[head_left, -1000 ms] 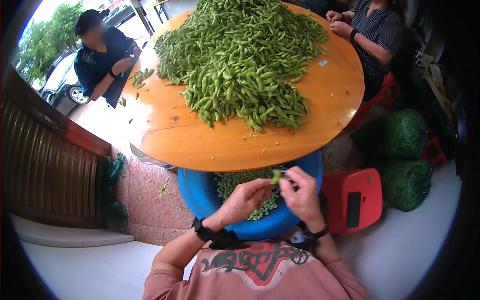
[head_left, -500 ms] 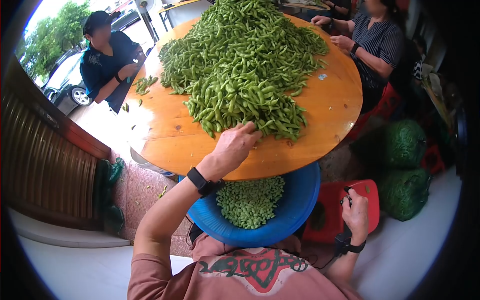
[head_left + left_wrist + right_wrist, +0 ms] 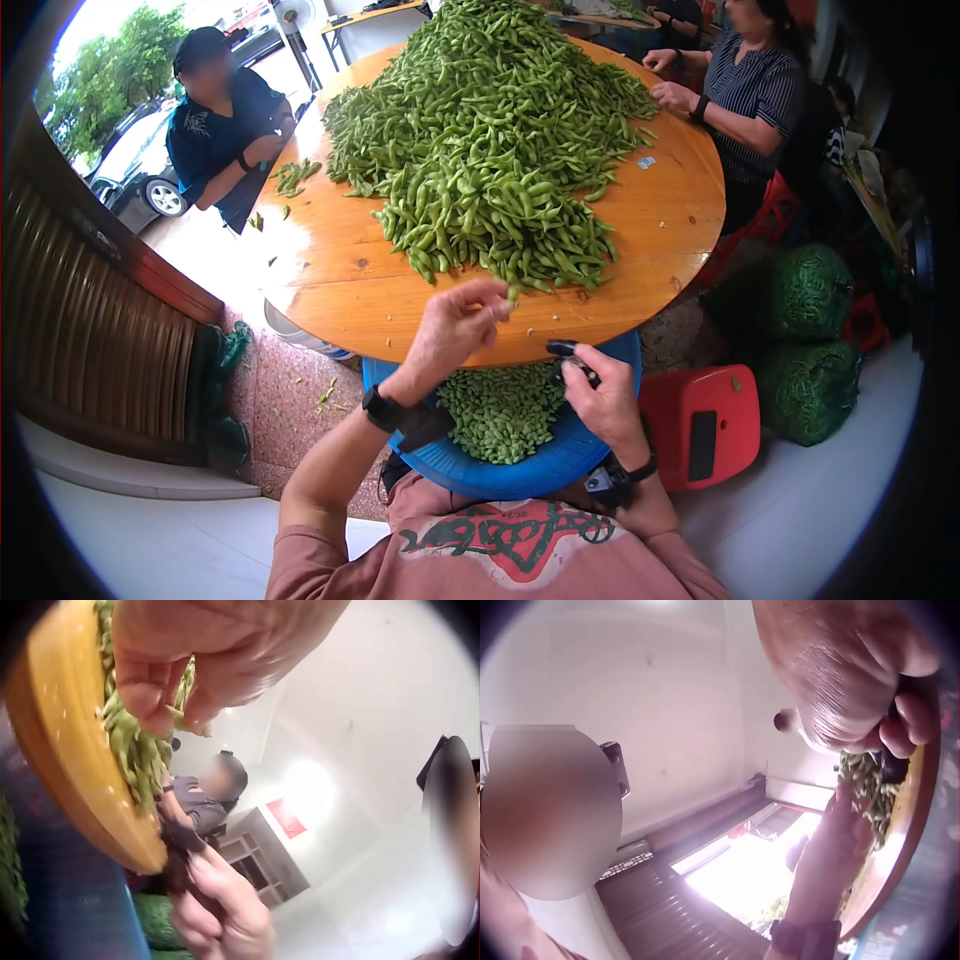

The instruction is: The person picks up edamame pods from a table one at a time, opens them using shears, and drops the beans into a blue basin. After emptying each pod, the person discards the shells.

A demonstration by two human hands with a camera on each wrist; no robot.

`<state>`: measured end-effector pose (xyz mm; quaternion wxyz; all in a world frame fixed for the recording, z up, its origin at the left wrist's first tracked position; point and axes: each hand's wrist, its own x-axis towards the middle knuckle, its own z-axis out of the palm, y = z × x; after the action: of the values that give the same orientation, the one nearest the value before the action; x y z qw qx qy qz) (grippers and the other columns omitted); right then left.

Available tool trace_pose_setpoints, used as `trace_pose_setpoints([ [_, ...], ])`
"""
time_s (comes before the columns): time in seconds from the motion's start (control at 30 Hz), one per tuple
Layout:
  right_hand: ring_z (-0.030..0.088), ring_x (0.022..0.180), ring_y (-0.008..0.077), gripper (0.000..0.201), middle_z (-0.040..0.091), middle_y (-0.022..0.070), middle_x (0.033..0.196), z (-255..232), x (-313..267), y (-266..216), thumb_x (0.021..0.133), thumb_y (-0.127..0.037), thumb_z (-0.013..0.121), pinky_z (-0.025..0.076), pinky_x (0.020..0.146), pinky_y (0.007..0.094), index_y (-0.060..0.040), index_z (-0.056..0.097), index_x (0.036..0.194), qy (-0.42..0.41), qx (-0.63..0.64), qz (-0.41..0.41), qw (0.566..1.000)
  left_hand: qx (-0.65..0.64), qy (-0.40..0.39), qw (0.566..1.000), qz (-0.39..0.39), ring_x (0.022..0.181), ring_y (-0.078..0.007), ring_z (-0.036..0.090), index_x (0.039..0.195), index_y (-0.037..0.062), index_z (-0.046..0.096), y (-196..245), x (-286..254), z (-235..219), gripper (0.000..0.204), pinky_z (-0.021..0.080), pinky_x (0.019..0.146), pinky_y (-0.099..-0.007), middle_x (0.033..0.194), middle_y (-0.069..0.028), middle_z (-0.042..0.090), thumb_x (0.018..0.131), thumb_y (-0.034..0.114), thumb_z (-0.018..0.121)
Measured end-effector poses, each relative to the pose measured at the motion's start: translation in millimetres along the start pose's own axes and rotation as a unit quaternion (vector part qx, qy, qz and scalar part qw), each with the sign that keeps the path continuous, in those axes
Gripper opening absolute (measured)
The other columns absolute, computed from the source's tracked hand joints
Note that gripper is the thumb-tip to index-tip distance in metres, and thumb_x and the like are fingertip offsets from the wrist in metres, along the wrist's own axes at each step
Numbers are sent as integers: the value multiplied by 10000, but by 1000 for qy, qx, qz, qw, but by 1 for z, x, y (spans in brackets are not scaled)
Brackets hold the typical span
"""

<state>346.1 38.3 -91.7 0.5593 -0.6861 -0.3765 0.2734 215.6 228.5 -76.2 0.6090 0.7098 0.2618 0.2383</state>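
My left hand is over the near edge of the round wooden table and pinches a green soybean pod between thumb and fingertips. In the left wrist view, the pod is partly hidden by the fingers. My right hand grips a small black hand tool over the right side of the blue basin, a short way from the left hand. The tool's exact kind is hard to make out. Shelled green beans lie in the basin. A large heap of pods covers the table's middle.
The wooden table overhangs the basin. A red plastic stool stands to the right, beside green net sacks. One person sits at the table's left, another at its right. A ribbed shutter is at left.
Both hands met over the basin at first. Then the left hand reached into the heap and the right swung out over the stool. Now the left has drawn back with a pod and the right has returned inward.
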Motion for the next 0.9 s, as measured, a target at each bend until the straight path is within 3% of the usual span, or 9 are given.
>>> trace_pose_setpoints([
  [0.03, 502, 530, 60, 171, 558, 16, 640, 8, 4, 1, 935, -87, 594, 410, 488, 255, 35, 657, 1038, -10, 54, 18, 998, -126, -44, 990, -43, 609, -59, 576, 1119, 26, 672, 2, -9, 6, 190, 445, 519, -204, 839, 5, 653, 969, 140, 648],
  [0.07, 502, 530, 60, 171, 558, 16, 640, 14, 7, -4, 935, -87, 594, 410, 488, 255, 35, 657, 1038, -9, 54, 19, 998, -143, -56, 987, -51, 621, -59, 573, 1138, -6, 657, 3, -17, 13, 212, 441, 521, -201, 837, -6, 651, 973, 128, 644],
  [0.13, 468, 526, 38, 185, 522, -28, 642, 20, 11, -11, 968, -96, 567, 374, 471, 222, 42, 641, 1068, -59, 191, 68, 977, -133, -64, 988, -48, 627, -57, 573, 1146, -2, 653, 3, -31, 22, 211, 440, 524, -201, 846, -8, 653, 971, 116, 645],
  [0.23, 438, 535, 21, 181, 491, -49, 649, 18, 8, -10, 987, -99, 551, 335, 463, 203, 33, 637, 1076, -89, 253, 98, 958, -166, -45, 984, -51, 638, -46, 563, 1086, 15, 643, 0, -42, 34, 137, 432, 533, -199, 831, -4, 643, 963, 74, 647],
  [0.33, 418, 542, 21, 168, 471, -57, 653, 12, 3, -7, 989, -96, 550, 321, 465, 201, 18, 643, 1071, -107, 316, 126, 934, -149, -10, 989, 19, 638, -40, 555, 996, 30, 619, -12, -49, 43, 54, 429, 541, -196, 793, 16, 623, 955, 47, 650],
  [0.53, 396, 554, 23, 164, 461, -56, 674, 8, 0, -3, 996, -101, 552, 306, 474, 195, 13, 641, 1074, -115, 339, 141, 923, -9, 12, 996, 86, 642, -45, 570, 953, 23, 600, -16, -53, 52, 75, 454, 559, -204, 773, 15, 607, 920, -14, 655],
  [0.6, 399, 558, 25, 166, 463, -53, 679, 5, -1, -1, 999, -106, 551, 306, 478, 195, 12, 639, 1076, -123, 348, 142, 919, 68, 33, 986, 149, 645, -57, 596, 923, 6, 599, -11, -54, 52, 75, 476, 566, -216, 757, -9, 608, 898, -28, 661],
  [0.7, 403, 565, 28, 165, 464, -50, 685, 6, -4, -2, 1005, -107, 546, 310, 484, 197, 14, 633, 1076, -127, 353, 140, 916, 67, 35, 988, 132, 672, -144, 602, 896, 10, 609, -5, -57, 52, 89, 491, 603, -272, 812, -75, 615, 862, -19, 686],
  [0.9, 404, 567, 30, 152, 461, -51, 684, 6, -8, 1, 1005, -96, 542, 315, 488, 200, 15, 625, 1067, -135, 354, 122, 917, 65, 48, 987, 136, 669, -137, 608, 877, 5, 600, -6, -63, 53, 82, 496, 605, -266, 798, -66, 615, 870, -28, 675],
])
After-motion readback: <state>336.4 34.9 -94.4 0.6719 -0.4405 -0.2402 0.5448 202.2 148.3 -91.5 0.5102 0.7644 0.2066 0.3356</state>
